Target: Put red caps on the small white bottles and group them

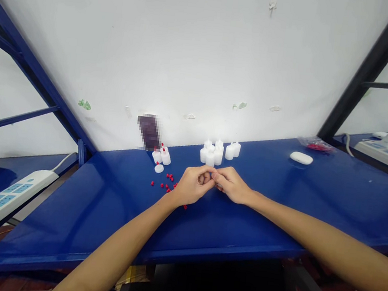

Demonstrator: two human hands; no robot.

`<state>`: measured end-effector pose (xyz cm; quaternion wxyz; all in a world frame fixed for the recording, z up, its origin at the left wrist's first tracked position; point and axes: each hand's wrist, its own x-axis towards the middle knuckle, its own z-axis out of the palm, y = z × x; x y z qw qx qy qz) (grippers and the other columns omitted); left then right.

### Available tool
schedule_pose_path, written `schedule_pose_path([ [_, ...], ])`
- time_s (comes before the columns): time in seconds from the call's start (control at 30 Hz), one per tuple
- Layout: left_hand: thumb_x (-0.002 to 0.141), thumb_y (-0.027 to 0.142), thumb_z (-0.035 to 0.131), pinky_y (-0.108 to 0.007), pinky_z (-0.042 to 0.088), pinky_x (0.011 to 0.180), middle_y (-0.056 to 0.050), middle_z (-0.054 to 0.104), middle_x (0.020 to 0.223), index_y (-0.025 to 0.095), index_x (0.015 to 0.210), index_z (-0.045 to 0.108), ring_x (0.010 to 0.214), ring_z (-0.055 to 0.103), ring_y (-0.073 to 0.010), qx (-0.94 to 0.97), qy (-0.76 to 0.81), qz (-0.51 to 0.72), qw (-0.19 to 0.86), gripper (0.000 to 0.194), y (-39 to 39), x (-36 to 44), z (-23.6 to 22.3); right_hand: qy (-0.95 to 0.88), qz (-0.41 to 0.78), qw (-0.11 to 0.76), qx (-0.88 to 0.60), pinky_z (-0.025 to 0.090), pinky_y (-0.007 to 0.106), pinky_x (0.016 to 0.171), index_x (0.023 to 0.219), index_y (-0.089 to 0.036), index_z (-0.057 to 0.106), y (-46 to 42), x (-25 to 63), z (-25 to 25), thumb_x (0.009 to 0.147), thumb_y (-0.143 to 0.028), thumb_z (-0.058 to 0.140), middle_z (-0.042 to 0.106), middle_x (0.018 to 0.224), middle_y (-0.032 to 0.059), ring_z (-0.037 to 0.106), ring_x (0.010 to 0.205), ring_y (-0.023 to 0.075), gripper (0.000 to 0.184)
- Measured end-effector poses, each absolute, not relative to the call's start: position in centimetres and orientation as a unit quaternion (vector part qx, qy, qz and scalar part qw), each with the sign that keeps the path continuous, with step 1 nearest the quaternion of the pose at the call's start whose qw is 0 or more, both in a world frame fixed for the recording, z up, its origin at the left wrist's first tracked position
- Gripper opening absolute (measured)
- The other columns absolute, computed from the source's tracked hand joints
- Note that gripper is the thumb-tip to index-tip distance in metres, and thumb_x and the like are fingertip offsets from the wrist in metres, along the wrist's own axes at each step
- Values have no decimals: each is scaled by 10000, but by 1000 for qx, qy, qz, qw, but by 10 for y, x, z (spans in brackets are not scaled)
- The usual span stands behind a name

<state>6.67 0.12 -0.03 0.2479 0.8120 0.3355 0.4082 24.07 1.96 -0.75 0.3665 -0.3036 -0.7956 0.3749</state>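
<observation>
My left hand [191,185] and my right hand [230,184] meet above the blue table [248,226], fingertips pinched together. Whatever they hold, if anything, is hidden by the fingers. Just beyond them stands a cluster of small white bottles [211,157] with bare narrow tips, and two more white bottles [232,151] are to its right. To the left are a few white bottles with red tips [165,157]. In front of those is a round white piece with a red tip [158,168]. Several small red caps [167,187] lie scattered beside my left hand, partly covered by it.
A blurred dark rectangular object [149,132] leans on the white wall behind the table. Towards the right lie a smooth white case [301,158] and a clear bag [315,144] with red pieces. Power strips [7,199] and metal frames [367,72] flank both sides.
</observation>
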Motion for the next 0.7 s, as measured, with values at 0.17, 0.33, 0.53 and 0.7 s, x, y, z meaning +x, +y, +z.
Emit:
schedule_pose_path([
  [0.17,852,385,634,-211,335,514,45,481,598,162,894,658,527,385,-77,787,386,417,239,228,15,45,13,-778,397,383,-300,387,249,554,741,-176,517,26,243,-9,976,-486,352,512,615,-10,498,548,121,423],
  [0.33,860,447,579,-224,362,554,17,552,668,166,827,580,580,462,-102,711,503,480,103,283,35,-31,45,-826,325,321,-330,364,250,583,790,-173,594,26,245,-3,978,-399,376,532,611,-18,508,572,124,366],
  [0.53,881,474,488,-248,288,559,36,447,553,189,619,454,549,397,-112,738,597,313,-35,389,44,-89,48,-852,283,293,-330,344,259,610,758,-173,605,25,245,-1,979,-340,362,546,633,-17,501,593,124,369],
  [0.7,871,467,468,-257,261,560,32,439,549,200,598,391,533,370,-117,759,606,234,-45,390,49,-87,35,-837,290,328,-327,373,274,698,885,-186,606,28,247,-2,926,-207,369,588,801,7,530,740,152,241],
])
